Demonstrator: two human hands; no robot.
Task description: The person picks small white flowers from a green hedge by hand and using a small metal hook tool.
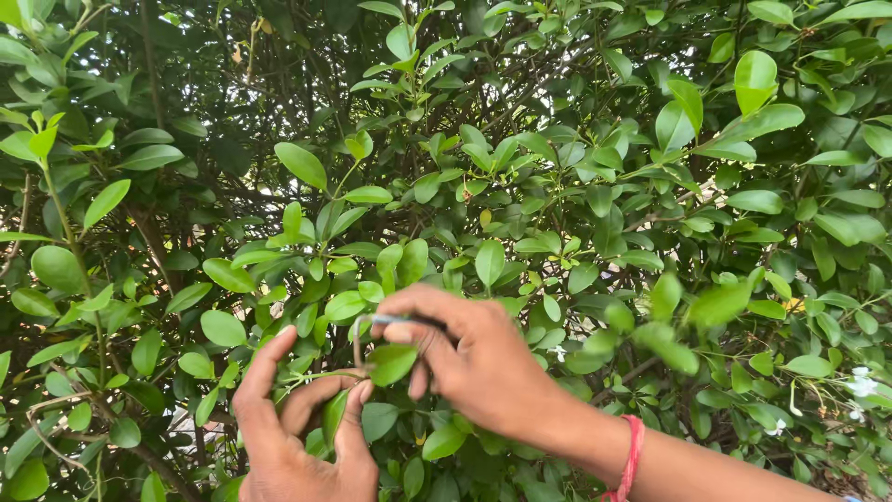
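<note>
We see our left hand (302,432) low in the frame, palm turned toward us, its thumb and forefinger pinched together on a thin green stem (321,376) of the bush (576,186). The stem runs out to the right from that pinch toward a glossy leaf (392,363), which hangs just below our right hand (474,358). The right hand reaches in from the lower right, a red thread band (633,455) around its wrist. Its fingers are curled closed around a small tool with a dark handle (429,323) and a pale, thin metal part (372,323) that curves down toward the stem, just above the left fingertips. We cannot tell whether the metal touches the stem. A few small white flowers (859,383) show at the far right.
</note>
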